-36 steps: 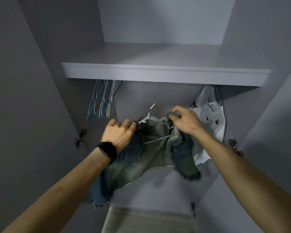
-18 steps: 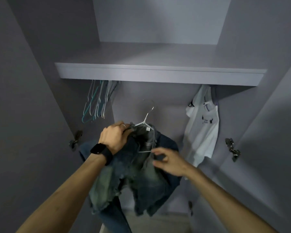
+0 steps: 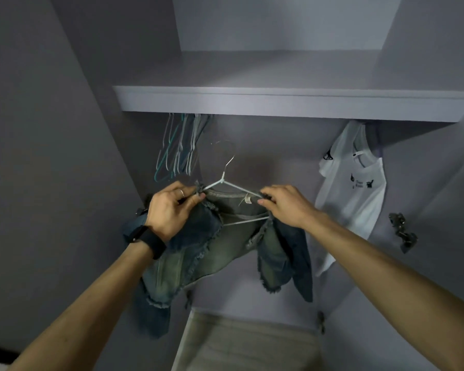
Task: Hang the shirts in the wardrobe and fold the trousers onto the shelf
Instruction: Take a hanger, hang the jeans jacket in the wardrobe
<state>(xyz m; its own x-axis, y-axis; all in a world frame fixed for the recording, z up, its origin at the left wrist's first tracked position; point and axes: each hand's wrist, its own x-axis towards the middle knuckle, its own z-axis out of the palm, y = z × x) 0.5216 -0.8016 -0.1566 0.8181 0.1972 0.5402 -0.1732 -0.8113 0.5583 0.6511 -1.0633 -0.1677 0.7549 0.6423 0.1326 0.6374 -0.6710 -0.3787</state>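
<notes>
Head view: inside the wardrobe [image 3: 65, 129], both hands are raised below the shelf [image 3: 279, 103]. The left hand [image 3: 172, 210], with a black watch [image 3: 150, 239] on its wrist, pinches the left shoulder of a denim shirt [image 3: 212, 250], fingers curled on the fabric. The right hand [image 3: 287, 204] grips the shirt's right shoulder the same way. The shirt is draped on a white hanger [image 3: 225, 183]; its hook points up, under the shelf edge. A bunch of empty hangers [image 3: 177, 151] hangs at upper left. A white T-shirt [image 3: 354, 188] hangs at far right, well apart from the denim. A hinge [image 3: 402, 231] is on the right wall.
</notes>
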